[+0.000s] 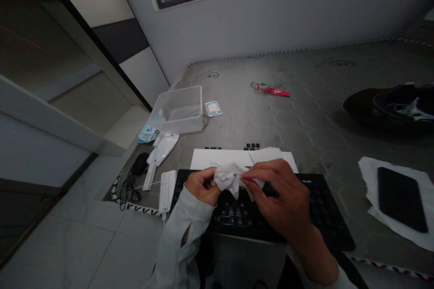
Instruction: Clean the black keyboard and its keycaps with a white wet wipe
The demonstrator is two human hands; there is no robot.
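Both hands meet over a black keyboard (318, 207) near the front edge of a grey surface. My left hand (202, 186) and my right hand (278, 196) pinch a crumpled white tissue (230, 178) between them, just above the keys. A white sheet of paper (217, 159) lies right behind the keyboard, with several loose black keycaps (252, 146) along its far edge.
A clear plastic tub (179, 110) stands at the left, small packets (213, 108) beside it. A black mouse (139, 163) and white wrappers lie at the left edge. A red wrapper (273, 90) lies further back. A dark phone (402, 198) rests on white paper at right; dark items (389, 104) behind it.
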